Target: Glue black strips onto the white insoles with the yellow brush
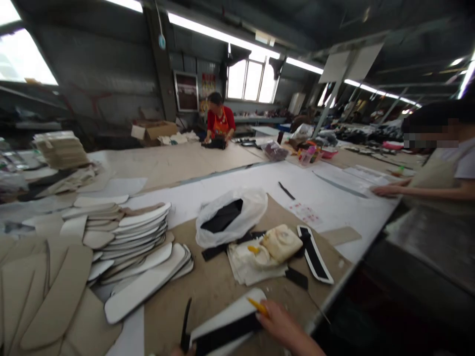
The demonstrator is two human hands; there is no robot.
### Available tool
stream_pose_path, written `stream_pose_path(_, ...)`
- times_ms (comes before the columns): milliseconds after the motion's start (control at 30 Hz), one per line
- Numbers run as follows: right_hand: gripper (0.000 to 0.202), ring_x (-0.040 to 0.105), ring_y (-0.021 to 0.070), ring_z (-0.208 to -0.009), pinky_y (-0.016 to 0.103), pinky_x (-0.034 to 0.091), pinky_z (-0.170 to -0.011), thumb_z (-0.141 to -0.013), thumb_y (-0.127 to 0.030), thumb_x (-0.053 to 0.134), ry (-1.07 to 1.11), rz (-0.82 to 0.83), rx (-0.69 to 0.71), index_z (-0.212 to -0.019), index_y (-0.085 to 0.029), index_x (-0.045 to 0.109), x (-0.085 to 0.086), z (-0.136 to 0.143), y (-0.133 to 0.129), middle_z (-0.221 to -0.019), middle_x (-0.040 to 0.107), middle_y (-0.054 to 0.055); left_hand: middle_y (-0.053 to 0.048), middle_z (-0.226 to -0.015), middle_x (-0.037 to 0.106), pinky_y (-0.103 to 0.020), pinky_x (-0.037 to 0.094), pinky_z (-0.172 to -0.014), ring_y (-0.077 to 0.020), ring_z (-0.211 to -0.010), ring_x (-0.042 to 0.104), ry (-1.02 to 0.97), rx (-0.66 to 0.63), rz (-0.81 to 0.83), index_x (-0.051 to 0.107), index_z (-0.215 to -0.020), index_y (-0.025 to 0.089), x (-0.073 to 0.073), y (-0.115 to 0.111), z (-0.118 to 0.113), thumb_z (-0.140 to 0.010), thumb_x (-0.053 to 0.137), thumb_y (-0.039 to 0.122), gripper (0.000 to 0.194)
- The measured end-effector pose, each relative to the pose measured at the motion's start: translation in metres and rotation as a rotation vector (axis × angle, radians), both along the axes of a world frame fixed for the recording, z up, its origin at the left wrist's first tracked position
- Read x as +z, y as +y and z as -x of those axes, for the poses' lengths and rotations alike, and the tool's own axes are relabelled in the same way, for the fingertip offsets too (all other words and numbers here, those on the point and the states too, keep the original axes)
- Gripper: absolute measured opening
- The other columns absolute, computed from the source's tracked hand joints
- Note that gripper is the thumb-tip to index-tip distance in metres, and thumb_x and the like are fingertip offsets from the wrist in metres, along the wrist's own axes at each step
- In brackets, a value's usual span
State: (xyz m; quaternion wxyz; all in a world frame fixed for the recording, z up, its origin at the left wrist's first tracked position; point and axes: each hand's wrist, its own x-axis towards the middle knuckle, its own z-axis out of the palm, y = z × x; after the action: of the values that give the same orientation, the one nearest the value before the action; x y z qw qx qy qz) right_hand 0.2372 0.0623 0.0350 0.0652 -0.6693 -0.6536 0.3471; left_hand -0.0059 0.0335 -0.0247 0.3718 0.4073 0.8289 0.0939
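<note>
My right hand is closed around a yellow pointed tool, its fingers over the right end of a black strip. That strip lies along a long white panel with rounded ends on the brown board. At the bottom edge, only the fingertips of my left hand show, pinched at the strip's left end. A thin, curved black piece stands up beside them. Beyond my hands, a cream plastic container lies on white sheets, with another yellow tip near it.
Stacked white panels and beige panels cover the left side. A white plastic bag holds black material. A black panel with white edging lies near the table's right edge. Co-workers stand at the far table and at right.
</note>
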Motion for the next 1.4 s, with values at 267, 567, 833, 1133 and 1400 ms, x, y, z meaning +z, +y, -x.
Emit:
stream_pose_path(267, 0.029, 0.058, 0.0221, -0.088, 0.028, 0.039, -0.072, -0.079, -0.039, 0.046, -0.273, 0.017, -0.006, -0.099, -0.021, 0.057, -0.038, -0.007, 0.003, -0.092, 0.064, 0.005, -0.012, -0.054, 0.065, -0.035, 0.039, -0.065, -0.028, -0.07, 0.063, -0.049, -0.015, 0.163, 0.062, -0.077, 0.007, -0.006, -0.03, 0.002, -0.077, 0.04, 0.038, 0.038)
stream_pose_path(567, 0.025, 0.059, 0.0216, -0.084, 0.027, 0.038, -0.069, -0.079, -0.033, 0.046, -0.17, -0.018, -0.029, -0.093, -0.018, 0.059, -0.067, -0.013, 0.012, -0.088, 0.065, 0.007, -0.013, -0.056, 0.065, -0.035, 0.039, -0.066, -0.0298, -0.073, 0.062, -0.025, 0.016, 0.163, 0.062, -0.072, 0.009, -0.004, -0.028, 0.002, -0.075, 0.043, 0.039, 0.035)
stream_pose_path(833, 0.024, 0.06, 0.0192, -0.077, 0.025, 0.038, -0.067, -0.078, -0.034, 0.046, -0.098, -0.005, 0.011, -0.088, -0.018, 0.061, -0.079, -0.019, 0.021, -0.082, 0.066, 0.006, -0.01, -0.05, 0.063, -0.034, 0.039, -0.063, -0.0273, -0.064, 0.061, -0.062, 0.056, 0.156, 0.061, -0.062, 0.014, -0.005, -0.026, 0.001, -0.073, 0.044, 0.038, 0.031)
stream_pose_path(1133, 0.025, 0.059, 0.0218, -0.074, 0.028, 0.037, -0.066, -0.077, -0.034, 0.045, -0.083, 0.045, 0.049, -0.084, -0.015, 0.06, -0.087, -0.023, 0.025, -0.08, 0.065, 0.009, -0.011, -0.047, 0.061, -0.033, 0.038, -0.062, -0.0269, -0.06, 0.061, -0.058, 0.104, 0.194, 0.059, -0.053, 0.015, 0.0, -0.026, -0.001, -0.072, 0.047, 0.04, 0.034)
stream_pose_path(1400, 0.022, 0.058, 0.0199, -0.07, 0.026, 0.035, -0.061, -0.075, -0.038, 0.049, -0.154, 0.034, 0.02, -0.081, -0.019, 0.058, -0.087, -0.022, 0.025, -0.074, 0.064, 0.004, -0.012, -0.049, 0.062, -0.034, 0.037, -0.064, -0.0286, -0.066, 0.061, -0.05, 0.068, 0.231, 0.06, -0.054, 0.015, 0.001, -0.023, -0.001, -0.073, 0.045, 0.041, 0.036)
